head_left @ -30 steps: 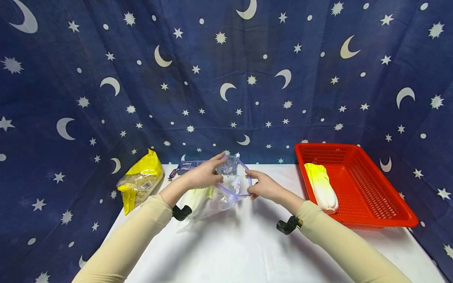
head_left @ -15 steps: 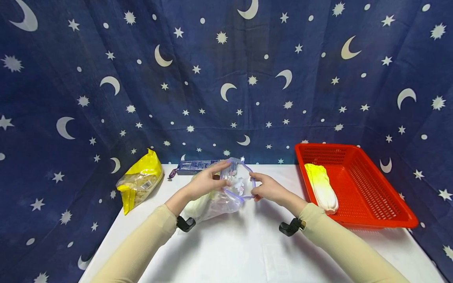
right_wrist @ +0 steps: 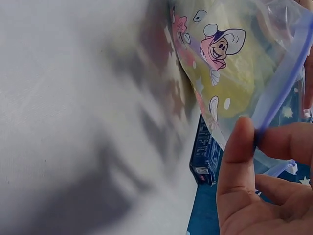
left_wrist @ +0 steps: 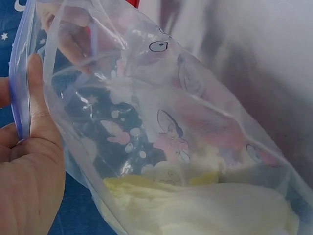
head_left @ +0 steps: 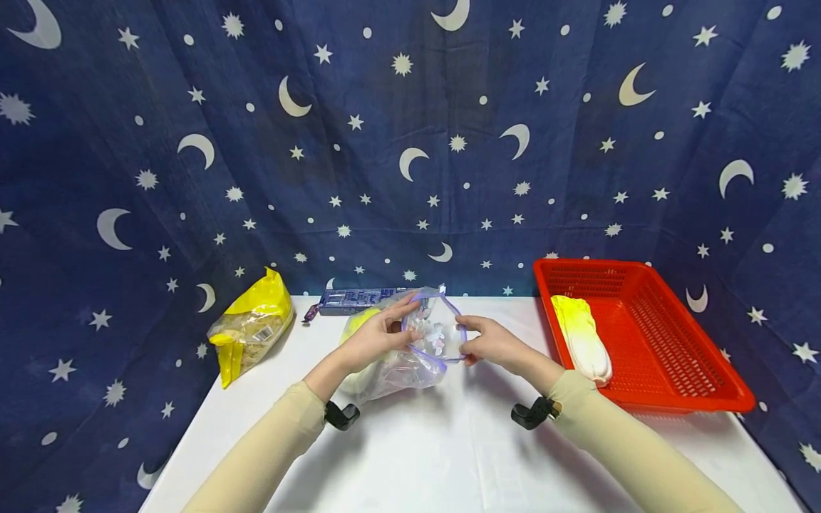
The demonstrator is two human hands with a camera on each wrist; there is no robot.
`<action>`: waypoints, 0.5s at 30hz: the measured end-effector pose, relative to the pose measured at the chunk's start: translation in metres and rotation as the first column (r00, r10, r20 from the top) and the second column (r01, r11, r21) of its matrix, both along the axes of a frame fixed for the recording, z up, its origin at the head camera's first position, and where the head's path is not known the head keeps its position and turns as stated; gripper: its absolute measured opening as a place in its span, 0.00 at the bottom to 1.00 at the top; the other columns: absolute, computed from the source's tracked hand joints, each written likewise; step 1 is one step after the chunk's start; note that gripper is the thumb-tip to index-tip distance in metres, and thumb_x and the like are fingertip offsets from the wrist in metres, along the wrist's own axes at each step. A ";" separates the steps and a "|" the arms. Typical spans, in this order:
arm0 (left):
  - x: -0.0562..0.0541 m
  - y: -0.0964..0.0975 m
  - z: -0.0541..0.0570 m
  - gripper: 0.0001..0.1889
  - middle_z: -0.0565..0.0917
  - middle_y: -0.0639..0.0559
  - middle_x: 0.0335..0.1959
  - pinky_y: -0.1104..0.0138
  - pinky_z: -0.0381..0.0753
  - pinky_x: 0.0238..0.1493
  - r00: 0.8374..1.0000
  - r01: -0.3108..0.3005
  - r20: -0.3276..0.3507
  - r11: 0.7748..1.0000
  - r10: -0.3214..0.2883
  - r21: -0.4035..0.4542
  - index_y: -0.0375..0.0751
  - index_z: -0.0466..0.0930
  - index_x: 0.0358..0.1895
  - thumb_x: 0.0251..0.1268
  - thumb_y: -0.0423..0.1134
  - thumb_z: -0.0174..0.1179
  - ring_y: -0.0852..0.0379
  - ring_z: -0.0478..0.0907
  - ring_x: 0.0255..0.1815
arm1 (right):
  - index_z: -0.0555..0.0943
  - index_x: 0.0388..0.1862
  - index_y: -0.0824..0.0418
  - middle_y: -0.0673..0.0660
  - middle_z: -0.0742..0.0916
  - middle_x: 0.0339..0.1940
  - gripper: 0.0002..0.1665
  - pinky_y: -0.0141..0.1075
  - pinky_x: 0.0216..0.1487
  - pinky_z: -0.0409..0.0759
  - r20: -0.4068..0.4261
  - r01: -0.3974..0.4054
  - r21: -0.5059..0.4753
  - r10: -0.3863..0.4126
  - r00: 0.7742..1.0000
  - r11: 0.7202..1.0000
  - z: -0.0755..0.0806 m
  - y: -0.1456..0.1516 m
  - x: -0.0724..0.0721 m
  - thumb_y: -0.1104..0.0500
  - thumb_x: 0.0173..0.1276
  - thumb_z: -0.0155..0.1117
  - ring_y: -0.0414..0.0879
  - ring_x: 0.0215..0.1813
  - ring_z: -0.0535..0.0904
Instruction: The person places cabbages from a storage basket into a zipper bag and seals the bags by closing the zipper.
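Observation:
A clear zip bag [head_left: 407,376] with a purple zip rim and printed cartoon figures is held above the white table, its mouth spread wide. A pale yellow-white napa cabbage [left_wrist: 210,208] lies in the bag's lower end, toward the left. On the left side of the mouth, my left hand [head_left: 377,338] pinches the rim, thumb inside and fingers outside in the left wrist view. My right hand [head_left: 492,342] pinches the opposite rim between thumb and fingers [right_wrist: 288,142]. The left forearm and hand cover part of the cabbage in the head view.
A red plastic basket [head_left: 680,349] at the right contains another napa cabbage [head_left: 582,338]. At the back stand a blue printed box [head_left: 353,301] and a small purple wrapped piece [head_left: 311,313]. A yellow, partly clear food bag [head_left: 253,324] leans at the left edge. A starry curtain [head_left: 410,142] hangs behind.
Both hands and the zip bag have shifted slightly right, and the left hand has come lower. More of the blue box now shows behind. The basket and its cabbage stay put.

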State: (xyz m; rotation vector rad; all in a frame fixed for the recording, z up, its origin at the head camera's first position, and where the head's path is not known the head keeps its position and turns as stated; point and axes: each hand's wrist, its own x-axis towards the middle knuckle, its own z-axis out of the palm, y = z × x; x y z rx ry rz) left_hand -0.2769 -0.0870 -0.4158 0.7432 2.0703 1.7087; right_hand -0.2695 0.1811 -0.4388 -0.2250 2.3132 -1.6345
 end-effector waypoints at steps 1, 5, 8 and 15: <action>0.000 0.000 0.000 0.39 0.51 0.69 0.82 0.59 0.84 0.54 1.000 -0.005 -0.002 1.000 0.005 -0.011 0.46 0.59 0.81 0.70 0.36 0.66 0.45 0.77 0.62 | 0.63 0.76 0.75 0.78 0.69 0.72 0.45 0.39 0.33 0.87 0.002 -0.002 0.006 0.002 1.000 1.000 0.001 0.001 0.000 0.73 0.57 0.63 0.46 0.26 0.82; 0.001 0.003 -0.001 0.41 0.48 0.66 0.83 0.61 0.84 0.54 1.000 -0.008 -0.013 0.999 0.008 -0.038 0.46 0.56 0.82 0.70 0.37 0.66 0.50 0.77 0.60 | 0.62 0.76 0.75 0.78 0.69 0.72 0.45 0.40 0.35 0.88 0.006 -0.024 0.029 0.024 1.000 0.999 0.003 0.005 0.003 0.71 0.59 0.65 0.50 0.29 0.84; 0.002 0.005 -0.002 0.42 0.46 0.63 0.84 0.61 0.85 0.53 1.000 0.003 -0.021 0.999 -0.004 -0.043 0.44 0.53 0.83 0.71 0.37 0.66 0.52 0.79 0.55 | 0.62 0.76 0.77 0.79 0.69 0.72 0.44 0.41 0.37 0.88 -0.011 -0.060 0.046 0.060 0.998 0.997 0.008 0.012 0.006 0.70 0.61 0.64 0.54 0.35 0.85; 0.003 0.007 -0.004 0.42 0.45 0.64 0.84 0.62 0.85 0.51 0.998 0.004 -0.070 0.997 -0.009 -0.073 0.40 0.52 0.82 0.71 0.39 0.66 0.54 0.80 0.43 | 0.65 0.76 0.72 0.75 0.70 0.74 0.41 0.45 0.45 0.88 -0.027 -0.041 0.061 0.043 0.999 0.997 0.037 0.047 0.007 0.65 0.66 0.67 0.55 0.47 0.86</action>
